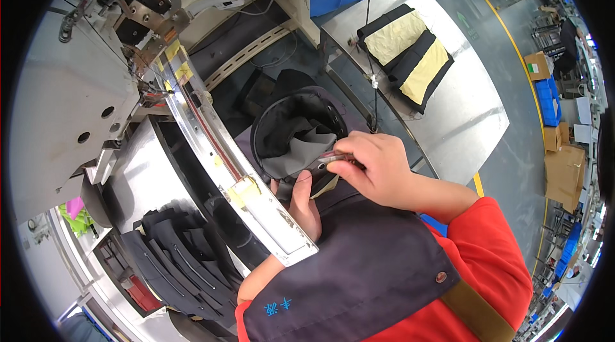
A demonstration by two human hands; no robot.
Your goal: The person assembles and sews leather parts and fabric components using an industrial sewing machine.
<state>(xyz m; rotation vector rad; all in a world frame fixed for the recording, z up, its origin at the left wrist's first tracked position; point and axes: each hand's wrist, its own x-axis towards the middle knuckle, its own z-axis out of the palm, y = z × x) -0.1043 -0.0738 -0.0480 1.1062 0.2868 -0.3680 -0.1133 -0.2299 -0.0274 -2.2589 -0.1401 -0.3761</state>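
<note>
Below the sewing machine's arm hangs a dark grey garment (301,150), its round opening facing up and the lining showing inside. My left hand (303,206) grips its near edge, thumb on top of the cloth and the other fingers mostly hidden beneath. In my right hand (382,166) is a small metal tool that looks like thread snips (334,157), held against that same edge close to a small round hole or eyelet. Thumb and forefinger are closed around the tool.
The machine's long metal arm (218,150) slants down beside my left forearm. Dark pieces with pale yellow panels (400,47) lie on a metal table (474,86) at right. Several dark garment pieces (176,259) are stacked at left. Cardboard boxes (564,175) stand far right.
</note>
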